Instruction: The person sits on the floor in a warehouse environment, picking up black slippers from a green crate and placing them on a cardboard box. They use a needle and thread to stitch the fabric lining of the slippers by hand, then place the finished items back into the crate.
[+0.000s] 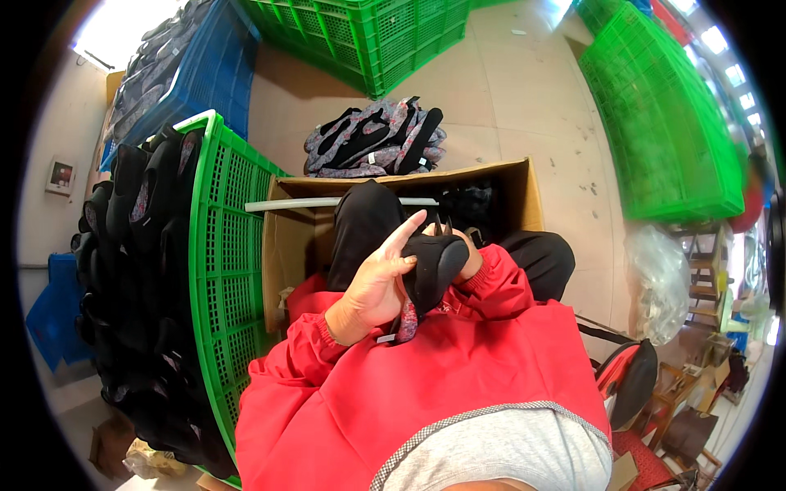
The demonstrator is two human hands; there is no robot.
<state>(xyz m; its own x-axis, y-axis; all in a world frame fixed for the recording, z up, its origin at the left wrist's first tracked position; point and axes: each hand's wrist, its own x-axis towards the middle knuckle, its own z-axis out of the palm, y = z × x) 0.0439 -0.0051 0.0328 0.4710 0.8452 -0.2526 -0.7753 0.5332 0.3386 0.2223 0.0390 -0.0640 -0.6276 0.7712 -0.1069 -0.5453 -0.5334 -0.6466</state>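
Note:
In front of my chest is a soft black slipper [436, 266] with a red-and-grey patterned lining and a small white label. My left hand [375, 286] holds it from the left, thumb against its edge and index finger stretched upward. On the far right side my right hand [472, 260] is mostly hidden behind the slipper, its fingers curled. Two dark pointed tips [442, 225], like the blades of small scissors, rise beside that hand above the slipper; their handles are hidden.
A cardboard box [532, 196] stands open around my knees, a pale rod [295, 204] across it. Beyond lies a pile of patterned slippers [375, 139]. A green crate [221, 303] of black slippers stands left; another green crate [671, 123] is right, near clear plastic [659, 278].

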